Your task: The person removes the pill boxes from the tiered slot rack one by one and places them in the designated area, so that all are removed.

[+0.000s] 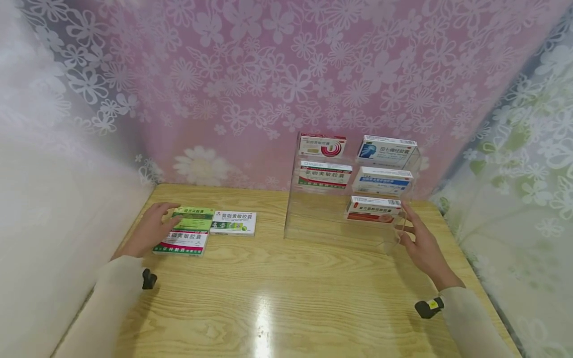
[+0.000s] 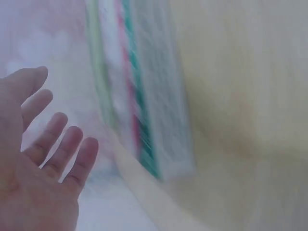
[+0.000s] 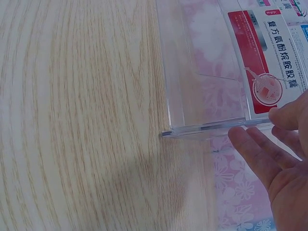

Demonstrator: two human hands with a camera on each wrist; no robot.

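The green-yellow medicine box lies flat at the left of the table, partly covered by the left hand. That hand's fingers reach over its left end, loosely extended and spread, clamped on nothing; the left wrist view, though blurred, shows them fanned apart. Just beside it, on the near side, lies a white box with red and green bands, and to its right a white box with small green pictures.

Well apart, on the right of the table, stands a clear rack. The right hand is at its right side panel, fingertips against the edge near the lowest box; I cannot tell whether finger and thumb pinch the panel or merely rest on it.

The rack's left column holds a box with a red swirl above a red-and-green banded box. Its right column holds, from the top, a box with a blue head picture, a white-and-blue box and a red-and-white box.

Pale sleeves cover both forearms, with a dark device at each wrist. Flowered pink cloth hangs behind the table.
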